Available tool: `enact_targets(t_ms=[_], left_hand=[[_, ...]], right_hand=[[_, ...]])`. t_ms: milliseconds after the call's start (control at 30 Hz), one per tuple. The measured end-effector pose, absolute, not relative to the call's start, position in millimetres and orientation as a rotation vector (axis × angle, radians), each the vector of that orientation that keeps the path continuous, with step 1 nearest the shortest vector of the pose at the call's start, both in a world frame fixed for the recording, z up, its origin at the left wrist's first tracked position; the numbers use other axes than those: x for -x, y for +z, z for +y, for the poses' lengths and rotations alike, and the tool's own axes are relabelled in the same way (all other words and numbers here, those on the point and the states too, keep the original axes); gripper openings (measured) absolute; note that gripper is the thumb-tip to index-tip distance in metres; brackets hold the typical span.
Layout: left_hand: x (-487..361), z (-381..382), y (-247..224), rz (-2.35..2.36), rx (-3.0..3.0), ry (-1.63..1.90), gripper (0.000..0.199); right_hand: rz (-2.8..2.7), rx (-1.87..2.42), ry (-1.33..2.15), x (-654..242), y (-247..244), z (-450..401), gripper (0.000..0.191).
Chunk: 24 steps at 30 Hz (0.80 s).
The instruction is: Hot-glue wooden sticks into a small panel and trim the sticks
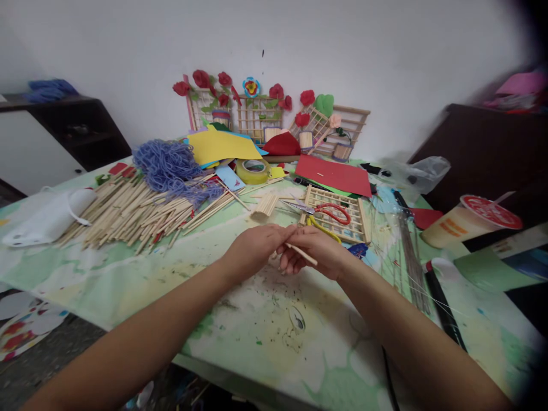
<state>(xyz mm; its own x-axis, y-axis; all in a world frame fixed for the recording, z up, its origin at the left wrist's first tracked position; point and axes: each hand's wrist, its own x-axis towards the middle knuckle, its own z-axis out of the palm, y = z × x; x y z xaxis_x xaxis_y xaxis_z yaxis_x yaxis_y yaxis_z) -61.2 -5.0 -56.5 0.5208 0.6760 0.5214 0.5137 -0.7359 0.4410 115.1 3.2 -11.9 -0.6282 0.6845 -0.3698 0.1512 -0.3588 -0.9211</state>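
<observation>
My left hand [259, 245] and my right hand [319, 249] meet above the table, fingertips touching. A short wooden stick [302, 253] pokes out between them, slanting down to the right across my right palm. The fingers of my left hand are pressed together at the stick's upper end; what they pinch is hidden. My right hand is curled round the stick. Just beyond the hands lie red-handled scissors [333, 213], yellow-handled scissors [324, 229], a small bundle of joined sticks [265, 206] and a wooden lattice [355, 218].
Many loose sticks [124, 214] and blue yarn [165, 165] lie at the left. Behind are yellow tape [252, 170], red paper [334, 174] and lattices with paper flowers [259, 117] against the wall. A drink cup [466, 220] stands right, near thin wires [413, 260].
</observation>
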Motion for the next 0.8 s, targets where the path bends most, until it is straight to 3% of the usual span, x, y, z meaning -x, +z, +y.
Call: enact_targets(t_ms=[100,167,333,400,800], left_hand=[[57.7,-5.5,-55.9,1.143,-2.093,1.115,0.035],[54.7,-4.5,-54.0,1.126,-1.629,1.179,0.026],[52.3,-0.8,-48.4,0.933,-0.794,1.122,0.019],[53.3,-0.2,-47.0,0.899,-0.708,1.103,0.018],[52.6,-2.4,-47.3,0.826,-0.752,1.102,0.016]], right_hand=[[-1.54,1.112,1.931,-116.3,-10.9,6.3,0.036],[-1.718,1.153,1.641,-118.7,-11.1,9.5,0.046],[-2.419,1.155,0.225,-124.1,-13.5,11.4,0.038],[-2.549,1.079,-0.065,-124.4,-14.9,10.4,0.04],[-2.594,1.062,-0.13,-121.8,-19.1,10.6,0.04]])
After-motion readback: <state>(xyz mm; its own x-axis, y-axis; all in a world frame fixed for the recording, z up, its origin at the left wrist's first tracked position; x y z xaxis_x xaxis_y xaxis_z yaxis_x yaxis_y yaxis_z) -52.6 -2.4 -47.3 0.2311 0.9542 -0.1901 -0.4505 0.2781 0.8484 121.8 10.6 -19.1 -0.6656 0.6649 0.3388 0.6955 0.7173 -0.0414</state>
